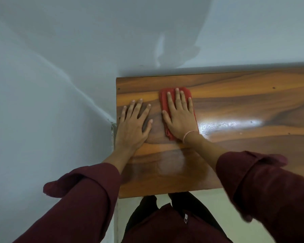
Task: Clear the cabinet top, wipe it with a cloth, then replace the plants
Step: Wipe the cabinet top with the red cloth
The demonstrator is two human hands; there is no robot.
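The wooden cabinet top (235, 106) is glossy brown with dark grain and fills the right half of the view. A folded red cloth (186, 92) lies flat on it near the left end. My right hand (180, 116) presses flat on the cloth, fingers spread and pointing toward the wall. My left hand (132, 126) rests flat on the bare wood just left of the cloth, fingers apart, holding nothing. No plants are in view.
Pale blue-grey walls (51, 85) meet in a corner directly left of the cabinet and run behind it. The cabinet's front edge (165, 194) is close to my body. Pale floor (209, 207) shows below it.
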